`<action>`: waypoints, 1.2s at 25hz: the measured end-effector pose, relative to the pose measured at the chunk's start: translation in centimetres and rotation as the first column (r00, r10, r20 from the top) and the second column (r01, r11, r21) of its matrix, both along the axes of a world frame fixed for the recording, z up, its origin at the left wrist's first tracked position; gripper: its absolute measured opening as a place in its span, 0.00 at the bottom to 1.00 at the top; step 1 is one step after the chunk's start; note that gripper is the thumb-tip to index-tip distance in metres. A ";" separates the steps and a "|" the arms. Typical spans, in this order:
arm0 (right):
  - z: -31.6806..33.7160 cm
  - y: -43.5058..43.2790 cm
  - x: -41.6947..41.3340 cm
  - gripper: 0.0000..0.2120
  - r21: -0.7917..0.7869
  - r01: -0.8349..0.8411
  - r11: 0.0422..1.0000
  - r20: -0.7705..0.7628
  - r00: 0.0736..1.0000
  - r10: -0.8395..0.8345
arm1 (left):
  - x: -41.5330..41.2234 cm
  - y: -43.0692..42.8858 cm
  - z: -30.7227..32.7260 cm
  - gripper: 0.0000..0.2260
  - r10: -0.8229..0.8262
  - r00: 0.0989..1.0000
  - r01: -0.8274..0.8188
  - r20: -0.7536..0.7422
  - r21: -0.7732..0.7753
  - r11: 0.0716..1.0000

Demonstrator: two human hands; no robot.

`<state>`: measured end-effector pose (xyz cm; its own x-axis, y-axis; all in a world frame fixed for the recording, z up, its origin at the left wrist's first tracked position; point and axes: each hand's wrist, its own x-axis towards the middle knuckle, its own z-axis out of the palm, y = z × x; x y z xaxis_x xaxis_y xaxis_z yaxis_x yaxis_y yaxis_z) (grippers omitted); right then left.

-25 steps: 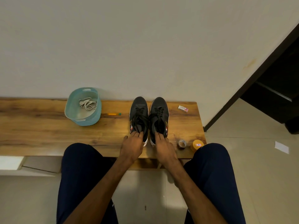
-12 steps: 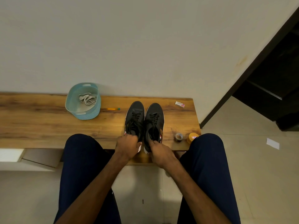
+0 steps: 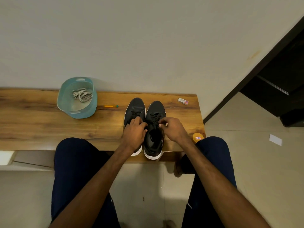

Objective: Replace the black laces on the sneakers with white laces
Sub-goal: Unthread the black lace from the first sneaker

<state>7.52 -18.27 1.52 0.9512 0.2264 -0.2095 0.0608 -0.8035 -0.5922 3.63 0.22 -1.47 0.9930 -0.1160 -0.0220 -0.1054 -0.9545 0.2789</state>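
White laces [image 3: 82, 95] lie in the teal tub [image 3: 65, 102], left of centre on the worktop [image 3: 32, 125]. At centre, the left hand [image 3: 134, 131] covers the left-side sneaker [image 3: 135, 106]; I cannot tell its grip. The right hand [image 3: 173, 129] pinches the black laces [image 3: 155, 116] of the right-side sneaker [image 3: 157, 107]. Steady the shoe, loosen the knot fully, then draw out eyelet by eyelet.

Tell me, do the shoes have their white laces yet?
Not yet. Done: nothing; the left sneaker and right sneaker both still wear black laces. In hand: the right hand pinches the right sneaker's laces, and the left hand rests on the left one's, seemingly starting to undo them. Left: pull them out, then thread the white laces waiting in the teal basket.
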 end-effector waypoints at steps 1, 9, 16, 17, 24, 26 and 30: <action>-0.4 0.2 0.2 0.13 -0.003 -0.005 1.000 -0.014 1.000 0.005 | 0.2 -0.1 -0.3 0.14 -0.009 1.000 0.009 0.007 0.013 1.000; -2.9 1.5 1.2 0.13 0.065 0.032 0.997 -0.021 0.999 -0.030 | 2.2 -0.7 -0.9 0.16 -0.014 1.000 0.012 -0.007 -0.157 0.988; -3.6 1.9 0.8 0.03 0.369 0.339 0.865 -0.286 0.927 -0.242 | 2.1 -0.6 -1.2 0.15 0.028 0.998 -0.054 -0.064 -0.453 0.890; -3.6 1.9 0.8 0.03 0.393 0.359 0.846 -0.307 0.919 -0.247 | 2.0 -0.6 -1.1 0.16 0.027 0.997 -0.056 -0.068 -0.461 0.886; -3.4 2.0 0.3 0.07 0.396 0.361 0.844 -0.256 0.926 -0.276 | 1.9 -0.7 -1.0 0.20 -0.043 0.998 0.022 -0.040 -0.426 0.905; -3.5 1.9 0.4 0.06 0.356 0.329 0.875 -0.217 0.940 -0.265 | 1.7 -0.9 -1.0 0.23 -0.124 0.992 0.117 0.012 -0.428 0.896; -2.4 2.2 0.6 0.04 0.504 0.484 0.715 -0.364 0.870 -0.332 | 2.1 -0.6 -0.9 0.20 0.025 1.000 -0.014 0.013 -0.542 0.840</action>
<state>8.09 -16.02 -0.91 0.9180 -0.0254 -0.3957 -0.3906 -0.2306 -0.8912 5.69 -0.41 -2.35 0.9947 -0.0846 0.0577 -0.0992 -0.6533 0.7506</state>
